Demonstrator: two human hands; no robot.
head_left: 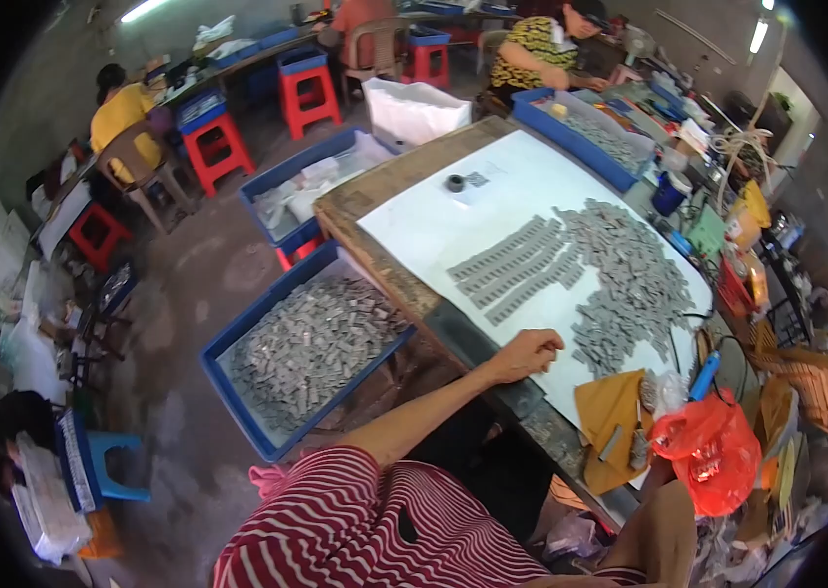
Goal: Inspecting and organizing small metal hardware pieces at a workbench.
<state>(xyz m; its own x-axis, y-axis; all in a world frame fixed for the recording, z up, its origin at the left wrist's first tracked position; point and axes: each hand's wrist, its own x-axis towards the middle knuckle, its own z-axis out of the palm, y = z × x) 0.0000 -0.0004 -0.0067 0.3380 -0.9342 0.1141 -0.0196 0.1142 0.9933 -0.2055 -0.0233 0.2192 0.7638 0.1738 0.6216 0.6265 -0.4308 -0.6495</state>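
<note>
while the left hand (529, 355) sits at the near edge of the white sheet (434, 220) on the table (345, 203), its fingers are half curled; can't tell if anything is pinched in them. right forearm (667, 534) shows low right, hand hidden, so no read on its grip or opening.

grey pieces are in three spots: loose heap (634, 274) on the sheet, just beyond the left hand; slanted rows (517, 267) left of that heap; more in the blue tray (272, 302) left of the table. tan cloth (595, 404) and red bag (708, 456) are right of the left hand.

handling, my guess: light, stiff, maybe slick enough to slide over each other. fragility unclear. best hold: thumb and fingertip on the two long edges.

orientation: rows run about parallel, long axis lower left to upper right. single pieces seem to lie crosswise in them, too small to be sure. heap and tray pieces point every way.
</note>
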